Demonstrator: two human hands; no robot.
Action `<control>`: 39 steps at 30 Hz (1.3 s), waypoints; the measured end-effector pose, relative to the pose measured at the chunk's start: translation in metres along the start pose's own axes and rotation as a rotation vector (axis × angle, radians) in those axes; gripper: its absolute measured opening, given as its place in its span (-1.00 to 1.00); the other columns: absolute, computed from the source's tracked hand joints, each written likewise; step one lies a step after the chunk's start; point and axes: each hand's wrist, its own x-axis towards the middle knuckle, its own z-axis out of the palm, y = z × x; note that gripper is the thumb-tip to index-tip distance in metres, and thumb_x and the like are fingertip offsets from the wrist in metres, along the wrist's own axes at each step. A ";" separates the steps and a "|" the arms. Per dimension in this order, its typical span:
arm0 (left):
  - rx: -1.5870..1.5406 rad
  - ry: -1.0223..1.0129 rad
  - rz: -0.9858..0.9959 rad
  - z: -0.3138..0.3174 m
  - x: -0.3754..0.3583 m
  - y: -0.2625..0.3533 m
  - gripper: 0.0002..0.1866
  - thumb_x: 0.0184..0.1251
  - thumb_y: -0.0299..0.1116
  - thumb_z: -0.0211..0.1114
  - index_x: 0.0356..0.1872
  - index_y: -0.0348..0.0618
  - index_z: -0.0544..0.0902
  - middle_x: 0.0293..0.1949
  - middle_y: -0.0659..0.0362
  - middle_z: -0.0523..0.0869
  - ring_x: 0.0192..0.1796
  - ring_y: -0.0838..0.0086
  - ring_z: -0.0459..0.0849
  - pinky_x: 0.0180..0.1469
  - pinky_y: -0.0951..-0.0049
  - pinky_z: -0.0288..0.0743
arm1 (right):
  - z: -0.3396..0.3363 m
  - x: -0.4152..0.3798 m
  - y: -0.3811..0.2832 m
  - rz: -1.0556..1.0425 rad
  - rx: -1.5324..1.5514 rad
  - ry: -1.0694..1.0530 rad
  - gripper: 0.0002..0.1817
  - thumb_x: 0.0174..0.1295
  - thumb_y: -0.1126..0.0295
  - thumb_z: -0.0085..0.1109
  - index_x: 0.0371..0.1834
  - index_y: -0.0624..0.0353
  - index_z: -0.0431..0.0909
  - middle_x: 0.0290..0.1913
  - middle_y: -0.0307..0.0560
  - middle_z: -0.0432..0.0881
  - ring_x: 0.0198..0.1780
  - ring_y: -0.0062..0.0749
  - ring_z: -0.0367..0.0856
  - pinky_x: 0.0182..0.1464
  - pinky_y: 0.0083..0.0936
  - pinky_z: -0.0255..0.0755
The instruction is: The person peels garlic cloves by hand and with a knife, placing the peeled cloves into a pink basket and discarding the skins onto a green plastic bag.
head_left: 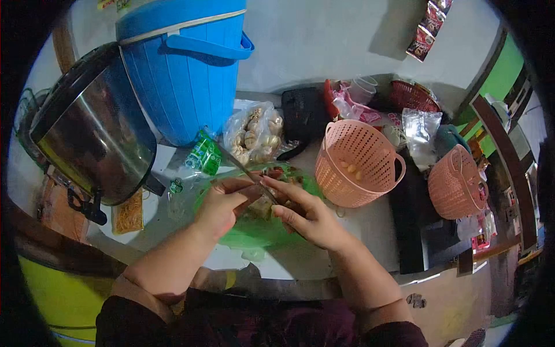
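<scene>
My right hand [303, 214] is closed around a knife [237, 160], whose thin blade points up and to the left. Close against it, my left hand [222, 205] is closed in a pinch, and what its fingers hold is hidden. Both hands are above a spread green plastic bag [231, 234] with brownish and reddish scraps or peels on it. To the right of my hands stands a pink perforated basket [350, 194], with several small pale peeled cloves [350, 168] at its bottom.
Behind my hands are a clear bag of garlic bulbs [254, 136] and a green-printed packet [203, 155]. A tall blue bucket [179, 87] and a dark glossy container [98, 127] stand at left. Another pink basket [457, 188] is at right.
</scene>
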 end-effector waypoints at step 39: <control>0.002 0.015 -0.026 0.011 0.002 0.008 -0.79 0.40 -0.45 0.16 -0.03 -0.27 0.64 -0.07 0.14 0.70 0.00 0.44 0.66 0.14 0.38 0.52 | -0.005 0.002 0.011 0.141 0.367 0.128 -0.64 0.47 0.28 -0.07 0.18 0.26 0.44 -0.26 -0.20 0.57 -0.46 -0.58 0.49 -0.43 -0.67 0.35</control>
